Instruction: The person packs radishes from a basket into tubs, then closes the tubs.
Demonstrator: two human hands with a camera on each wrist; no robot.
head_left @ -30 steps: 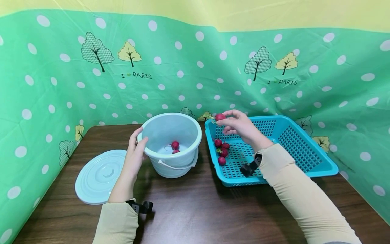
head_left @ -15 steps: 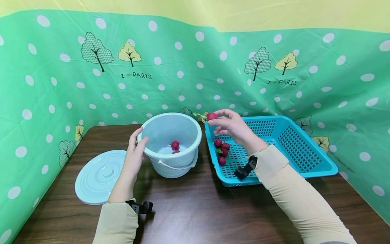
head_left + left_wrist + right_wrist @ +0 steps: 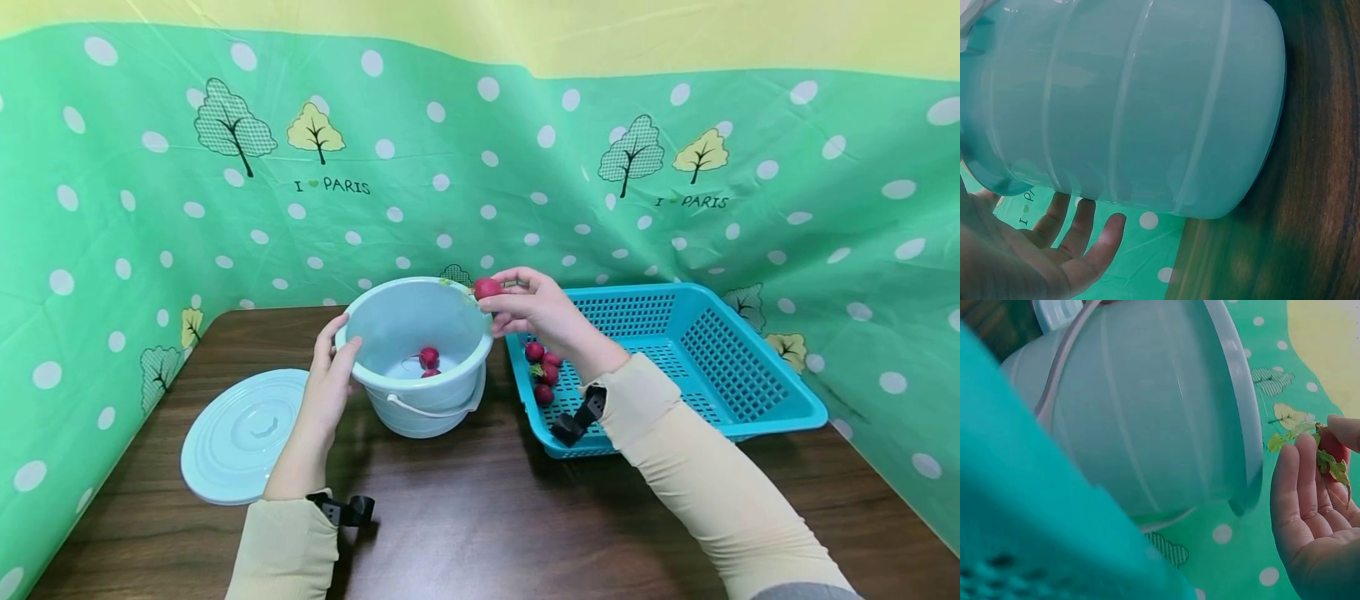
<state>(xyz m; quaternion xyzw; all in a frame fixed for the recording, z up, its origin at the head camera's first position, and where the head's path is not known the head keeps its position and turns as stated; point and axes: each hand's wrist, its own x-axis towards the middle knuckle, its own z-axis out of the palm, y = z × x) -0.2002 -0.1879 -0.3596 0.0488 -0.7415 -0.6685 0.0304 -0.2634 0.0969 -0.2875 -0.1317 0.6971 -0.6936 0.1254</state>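
Radishes: seven small red ones – one pinched, two in the bucket, four in the basket.
Right hand (image 3: 536, 310): fingertips clamped on the one red radish with green leaves (image 3: 486, 287), now at the rim of the pale blue plastic bucket (image 3: 450, 400); a second ago it was over the turquoise slotted basket (image 3: 750, 367).
Left hand (image 3: 330, 387): grip curled round the bucket's near-left rim, unchanged.
Lid: one round pale blue lid (image 3: 243, 437) flat on the dark wooden worktop (image 3: 480, 517), left of the bucket.
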